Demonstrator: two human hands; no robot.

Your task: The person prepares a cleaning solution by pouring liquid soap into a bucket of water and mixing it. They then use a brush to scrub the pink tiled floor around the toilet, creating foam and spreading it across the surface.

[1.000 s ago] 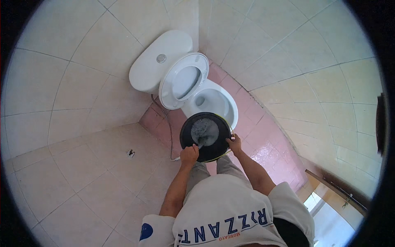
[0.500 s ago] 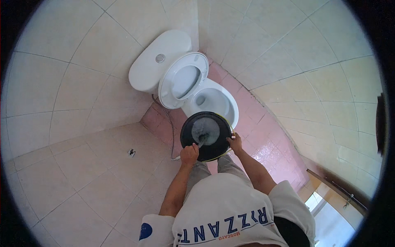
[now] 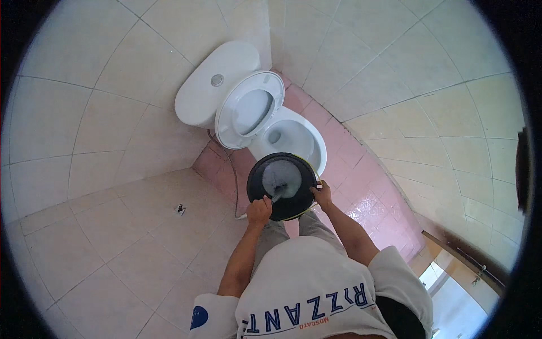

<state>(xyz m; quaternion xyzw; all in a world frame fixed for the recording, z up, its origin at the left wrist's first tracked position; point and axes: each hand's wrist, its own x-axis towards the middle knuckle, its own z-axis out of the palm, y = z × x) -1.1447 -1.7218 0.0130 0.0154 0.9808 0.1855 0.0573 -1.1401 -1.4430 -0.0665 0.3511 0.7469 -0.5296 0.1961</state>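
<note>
Bucket (image 3: 293,206) sits in right grip (image 3: 322,195), beside left grip (image 3: 260,212).

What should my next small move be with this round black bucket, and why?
Probably steady the round black bucket with your right hand: that hand holds its rim, while a pale streak, possibly sprayed water, runs from your left hand into the whitish liquid inside.
</note>
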